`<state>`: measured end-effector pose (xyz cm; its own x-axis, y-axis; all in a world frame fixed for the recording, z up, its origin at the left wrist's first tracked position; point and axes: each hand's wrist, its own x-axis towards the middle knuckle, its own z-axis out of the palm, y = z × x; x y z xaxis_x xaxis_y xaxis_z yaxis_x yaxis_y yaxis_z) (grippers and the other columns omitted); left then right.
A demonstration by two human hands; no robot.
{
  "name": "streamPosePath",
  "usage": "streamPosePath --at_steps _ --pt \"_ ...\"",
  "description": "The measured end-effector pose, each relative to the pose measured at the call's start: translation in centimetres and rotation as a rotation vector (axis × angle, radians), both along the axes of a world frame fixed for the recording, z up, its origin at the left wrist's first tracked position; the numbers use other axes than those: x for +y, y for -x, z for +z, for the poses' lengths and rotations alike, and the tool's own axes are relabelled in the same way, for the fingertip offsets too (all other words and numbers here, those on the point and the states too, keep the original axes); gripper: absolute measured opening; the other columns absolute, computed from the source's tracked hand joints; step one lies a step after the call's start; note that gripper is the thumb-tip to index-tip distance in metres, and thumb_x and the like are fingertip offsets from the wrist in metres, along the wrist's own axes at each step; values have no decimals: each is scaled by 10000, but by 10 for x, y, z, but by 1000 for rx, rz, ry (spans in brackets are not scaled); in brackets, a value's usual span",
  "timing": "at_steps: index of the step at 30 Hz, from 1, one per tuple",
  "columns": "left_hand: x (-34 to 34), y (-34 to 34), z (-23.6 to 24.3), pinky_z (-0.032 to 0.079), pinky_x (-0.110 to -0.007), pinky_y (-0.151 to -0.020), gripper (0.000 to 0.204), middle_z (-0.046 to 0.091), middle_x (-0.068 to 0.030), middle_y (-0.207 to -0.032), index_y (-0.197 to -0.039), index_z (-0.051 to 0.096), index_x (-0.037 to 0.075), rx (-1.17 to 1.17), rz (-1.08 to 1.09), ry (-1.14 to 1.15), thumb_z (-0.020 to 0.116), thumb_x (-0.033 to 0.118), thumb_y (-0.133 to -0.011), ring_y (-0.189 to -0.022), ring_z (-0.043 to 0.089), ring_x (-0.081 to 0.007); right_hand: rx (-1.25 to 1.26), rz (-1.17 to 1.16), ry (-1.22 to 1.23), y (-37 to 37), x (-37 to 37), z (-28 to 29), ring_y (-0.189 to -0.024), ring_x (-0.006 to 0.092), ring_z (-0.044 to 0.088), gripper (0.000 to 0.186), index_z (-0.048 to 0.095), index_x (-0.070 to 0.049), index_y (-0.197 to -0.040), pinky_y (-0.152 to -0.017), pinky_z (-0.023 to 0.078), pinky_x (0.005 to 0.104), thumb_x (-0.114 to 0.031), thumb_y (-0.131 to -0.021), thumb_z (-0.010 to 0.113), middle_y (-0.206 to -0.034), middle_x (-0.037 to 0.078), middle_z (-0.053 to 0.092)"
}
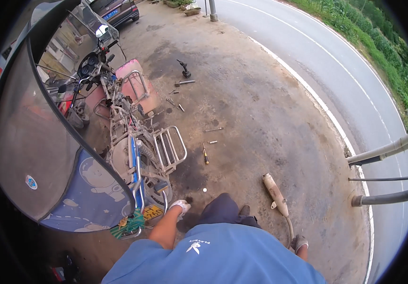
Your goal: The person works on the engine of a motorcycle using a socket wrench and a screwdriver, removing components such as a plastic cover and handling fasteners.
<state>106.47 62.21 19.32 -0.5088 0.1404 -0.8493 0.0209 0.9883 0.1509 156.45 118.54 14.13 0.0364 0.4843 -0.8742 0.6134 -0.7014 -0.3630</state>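
Observation:
My right hand (300, 242), in a soiled glove, is closed around the thin bent pipe end of a motorcycle exhaust (274, 189). Its rusty, pale muffler body points away from me over the ground on my right. My left hand (181, 206), in a whitish glove, is low beside the motorcycle's rear end, close to a chrome bar (165, 201). The fingers of that hand are too small and turned away to make out. The motorcycle (133, 142) stands on my left, partly stripped, with its frame exposed and a silver side rack (171, 149).
A screwdriver (206, 155), a wrench (214, 129), a power drill (183, 68) and several sockets lie on the stained concrete ahead. The motorcycle's canopy (48, 156) hangs at left. Grey pipes (383, 149) jut in at right, beside the road (308, 42). A car (114, 12) is parked far left.

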Motion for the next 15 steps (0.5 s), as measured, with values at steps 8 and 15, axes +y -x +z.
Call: streamPosePath --at_steps 8,15 --pt "-31 -7 -87 499 -449 -1038 505 677 -203 -1313 -1269 692 54 -220 922 73 512 376 -925 -1209 651 -383 262 325 -207 429 195 31 -551 124 507 252 604 -92 -1183 -440 397 297 -224 -970 633 -755 22 583" --pt "95 202 -97 537 -437 -970 450 737 -165 -1193 -1218 723 96 -359 786 -46 531 379 -927 -1134 699 -325 160 917 -4 745 156 63 -774 204 670 380 617 -45 -1292 -656 563 344 -308 -1020 647 -1014 105 713"
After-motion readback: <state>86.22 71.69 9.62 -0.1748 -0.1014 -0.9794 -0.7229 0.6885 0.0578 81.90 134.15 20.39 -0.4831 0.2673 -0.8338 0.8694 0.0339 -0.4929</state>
